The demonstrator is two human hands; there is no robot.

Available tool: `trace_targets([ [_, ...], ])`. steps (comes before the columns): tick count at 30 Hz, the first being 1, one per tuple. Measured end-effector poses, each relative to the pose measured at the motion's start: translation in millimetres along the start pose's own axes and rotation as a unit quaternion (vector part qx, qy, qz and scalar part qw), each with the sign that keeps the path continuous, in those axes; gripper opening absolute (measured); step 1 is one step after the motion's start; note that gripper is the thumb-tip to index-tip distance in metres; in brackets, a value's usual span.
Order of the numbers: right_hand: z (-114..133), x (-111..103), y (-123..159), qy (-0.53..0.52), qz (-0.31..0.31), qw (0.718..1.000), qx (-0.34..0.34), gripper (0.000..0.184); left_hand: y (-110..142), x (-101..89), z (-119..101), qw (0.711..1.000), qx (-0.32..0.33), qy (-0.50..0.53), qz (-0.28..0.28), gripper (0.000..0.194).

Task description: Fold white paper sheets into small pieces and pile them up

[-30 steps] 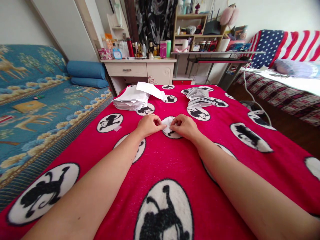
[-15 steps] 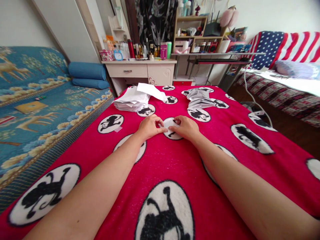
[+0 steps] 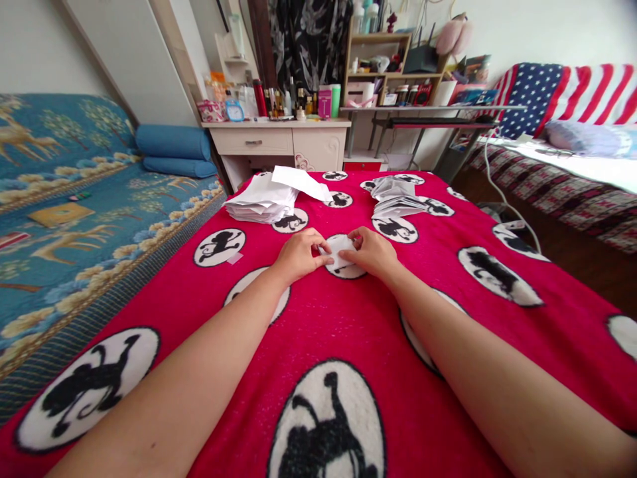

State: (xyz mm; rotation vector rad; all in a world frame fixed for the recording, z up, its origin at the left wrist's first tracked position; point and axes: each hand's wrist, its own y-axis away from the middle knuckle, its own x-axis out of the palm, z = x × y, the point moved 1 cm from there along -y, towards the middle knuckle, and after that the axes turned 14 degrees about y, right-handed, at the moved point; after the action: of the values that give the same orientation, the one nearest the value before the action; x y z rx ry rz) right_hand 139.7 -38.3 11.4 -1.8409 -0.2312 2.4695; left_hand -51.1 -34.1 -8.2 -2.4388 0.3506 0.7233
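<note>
Pinching a small white paper (image 3: pixel 340 248) by its left side with the left hand (image 3: pixel 300 253), by its right with the right hand (image 3: pixel 374 252). Looks plain and thin, partly covered at both sides. Lies between both hands, over the red blanket (image 3: pixel 318 318) beneath them.

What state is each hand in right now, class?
Left hand: closed, holding the left edge of the white paper.
Right hand: closed, holding the same paper's right side.
</note>
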Motion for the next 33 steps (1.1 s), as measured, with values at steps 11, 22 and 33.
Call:
trace_targets([
  [11,-6.5,5.4,-1.2,-0.189,-0.028,0.981,0.031,0.044,6.5,10.7,-44.9,0.977,0.039,-0.208,0.024,0.043],
  [22,8.6,1.3,1.7,-0.418,-0.194,0.887,-0.01,0.039,3.0,15.2,-45.3,0.978,-0.044,0.056,-0.197,0.02],
  [33,7.1,0.0,3.6,-0.488,0.012,0.873,-0.013,0.053,1.3,21.6,-37.1,0.862,-0.243,0.401,-0.191,0.035],
])
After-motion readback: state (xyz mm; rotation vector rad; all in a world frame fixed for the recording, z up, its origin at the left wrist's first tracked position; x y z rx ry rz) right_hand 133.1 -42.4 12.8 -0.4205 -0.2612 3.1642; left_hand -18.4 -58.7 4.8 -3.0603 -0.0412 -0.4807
